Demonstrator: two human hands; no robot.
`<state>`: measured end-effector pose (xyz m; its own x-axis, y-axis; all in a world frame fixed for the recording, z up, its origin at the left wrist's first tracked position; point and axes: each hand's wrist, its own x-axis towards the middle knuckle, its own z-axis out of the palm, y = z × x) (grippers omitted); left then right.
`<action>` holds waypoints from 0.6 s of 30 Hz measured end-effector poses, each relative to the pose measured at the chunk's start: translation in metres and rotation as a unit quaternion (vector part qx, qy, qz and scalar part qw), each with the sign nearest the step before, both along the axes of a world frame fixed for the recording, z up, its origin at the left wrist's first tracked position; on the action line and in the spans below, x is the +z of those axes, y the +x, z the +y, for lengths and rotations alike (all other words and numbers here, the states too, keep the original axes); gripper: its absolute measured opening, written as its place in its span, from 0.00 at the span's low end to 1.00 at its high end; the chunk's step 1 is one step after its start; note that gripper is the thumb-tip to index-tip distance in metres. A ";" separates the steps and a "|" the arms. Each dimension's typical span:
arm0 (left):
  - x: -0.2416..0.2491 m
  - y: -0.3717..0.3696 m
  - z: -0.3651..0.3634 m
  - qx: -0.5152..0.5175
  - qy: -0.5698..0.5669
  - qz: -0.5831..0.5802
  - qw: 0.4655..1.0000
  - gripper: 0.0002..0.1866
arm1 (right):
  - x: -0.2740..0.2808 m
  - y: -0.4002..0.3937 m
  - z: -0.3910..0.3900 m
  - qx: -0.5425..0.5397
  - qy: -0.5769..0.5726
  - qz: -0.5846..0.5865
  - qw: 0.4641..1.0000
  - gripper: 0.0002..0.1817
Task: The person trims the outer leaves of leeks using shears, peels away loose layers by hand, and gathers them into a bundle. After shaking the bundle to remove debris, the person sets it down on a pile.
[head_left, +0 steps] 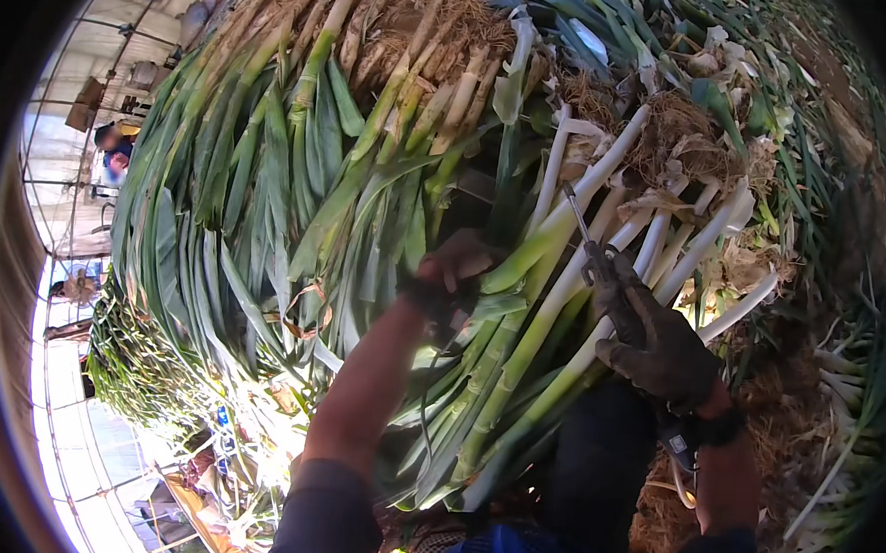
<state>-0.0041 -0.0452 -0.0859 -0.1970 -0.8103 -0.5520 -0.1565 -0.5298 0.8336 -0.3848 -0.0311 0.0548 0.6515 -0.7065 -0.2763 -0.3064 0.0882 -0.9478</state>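
My right hand (664, 353), in a dark work glove, is closed around an air blow gun (604, 270) with a thin metal nozzle. The nozzle points up toward the white shafts of several leeks. My left hand (459, 262) is in shadow and partly hidden, its fingers closed at the green part of a leek (566, 226). That leek lies slanted, with its white root end up and to the right. Below and between my hands, more leeks (519, 356) lie with their leaves toward me. Dry roots and papery skins (671, 138) cover their far ends.
A large pile of untrimmed leeks (259, 147) rises at the left and back. Loose leaves and peelings (774, 84) are heaped at the right, with more white leek shafts (842, 398) at the far right. Another person (116, 149) is in the left background.
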 end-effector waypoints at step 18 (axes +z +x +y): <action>0.275 -0.075 -0.100 -0.036 -0.128 -0.163 0.978 0.10 | -0.021 -0.018 0.009 -0.047 0.012 -0.060 0.997 0.54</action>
<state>-0.0788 -0.1447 0.1890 -0.1062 -0.9203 -0.3764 -0.4657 -0.2885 0.8366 -0.4032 -0.0218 0.0335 0.6127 -0.7597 -0.2180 -0.1803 0.1343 -0.9744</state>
